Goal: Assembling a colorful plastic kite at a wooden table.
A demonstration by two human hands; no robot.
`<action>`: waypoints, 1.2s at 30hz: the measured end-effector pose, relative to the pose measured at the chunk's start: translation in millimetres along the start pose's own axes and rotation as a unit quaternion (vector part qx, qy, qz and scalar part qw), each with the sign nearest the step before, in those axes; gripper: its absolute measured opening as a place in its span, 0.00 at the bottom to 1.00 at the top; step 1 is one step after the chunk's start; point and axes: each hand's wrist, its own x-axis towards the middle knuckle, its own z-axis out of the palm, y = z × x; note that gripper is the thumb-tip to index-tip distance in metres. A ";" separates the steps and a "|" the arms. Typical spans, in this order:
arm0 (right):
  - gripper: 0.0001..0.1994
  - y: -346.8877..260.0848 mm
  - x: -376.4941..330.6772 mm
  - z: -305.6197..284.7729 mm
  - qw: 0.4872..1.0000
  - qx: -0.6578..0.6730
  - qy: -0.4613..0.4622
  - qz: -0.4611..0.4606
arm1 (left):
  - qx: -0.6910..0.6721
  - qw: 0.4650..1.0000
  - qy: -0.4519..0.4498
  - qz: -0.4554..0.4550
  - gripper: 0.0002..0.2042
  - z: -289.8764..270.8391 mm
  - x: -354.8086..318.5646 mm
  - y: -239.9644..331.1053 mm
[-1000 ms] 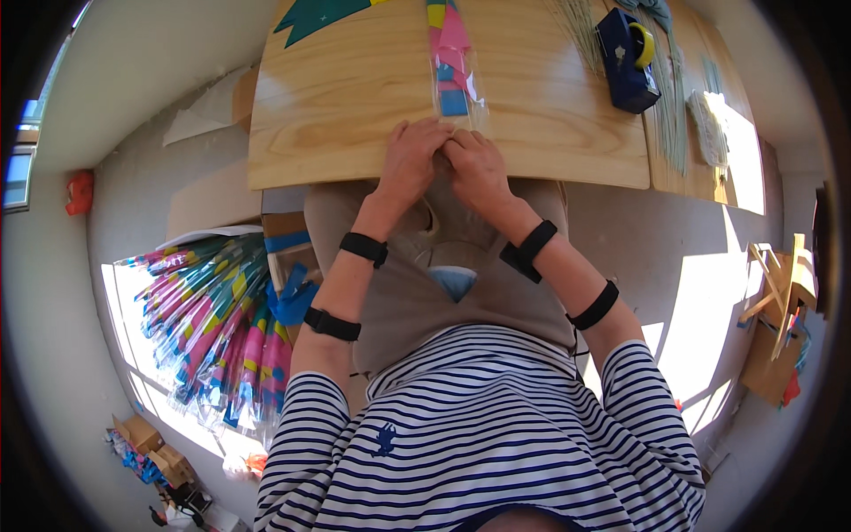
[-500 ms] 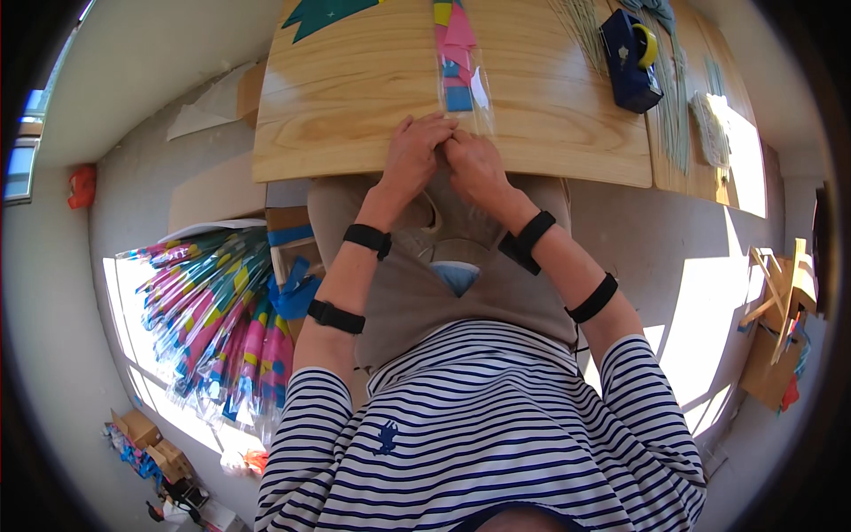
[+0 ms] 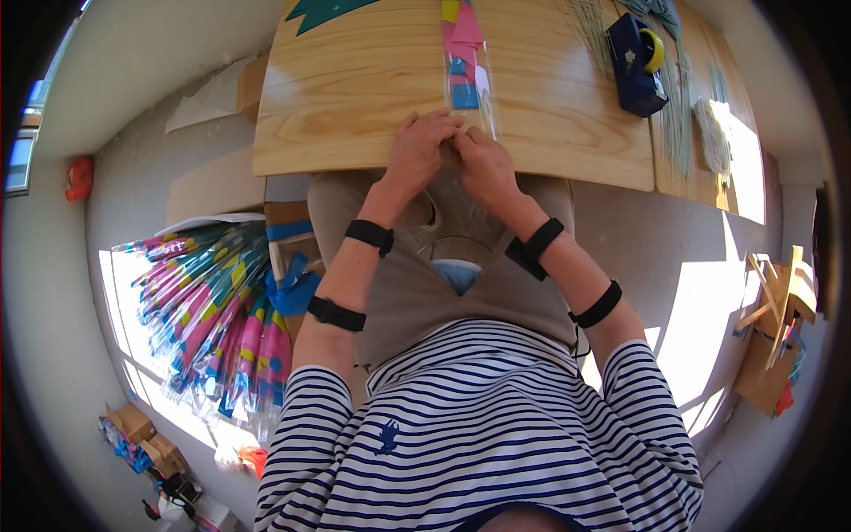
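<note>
Glossy clear plastic sleeve (image 3: 482, 82) just beyond the hands (image 3: 486, 166). Smooth wood tabletop (image 3: 355, 97) under it. Matt cloth trousers (image 3: 399, 306) beneath hands.

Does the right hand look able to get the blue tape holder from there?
Probably, with a stretch: only bare table lies between the right hand and the tape holder. But it's busy at the packet.

A long, narrow sleeve (image 3: 487, 99) of clear, shiny plastic lies on the desk (image 3: 363, 97), its far end outside the view. Inside it is a folded cloth (image 3: 466, 34) of pink, blue and yellow, the blue end toward the near desk edge.
</note>
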 end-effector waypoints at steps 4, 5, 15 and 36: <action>0.14 -0.5 2.3 3.9 1.000 -0.013 -0.009 0.012 | 0.008 1.000 0.002 -0.002 0.20 0.3 -0.8 0.0; 0.14 -0.4 2.5 3.7 1.000 -0.014 -0.012 0.013 | 0.007 1.000 -0.001 -0.003 0.19 0.2 -0.9 0.8; 0.11 0.9 2.0 7.5 1.000 -0.027 -0.008 0.012 | 0.021 1.000 0.013 -0.007 0.12 3.6 -1.0 0.9; 0.06 1.1 -17.5 -6.3 0.988 -0.116 -0.090 -0.038 | 0.041 0.999 0.024 -0.002 0.10 4.8 -1.7 5.0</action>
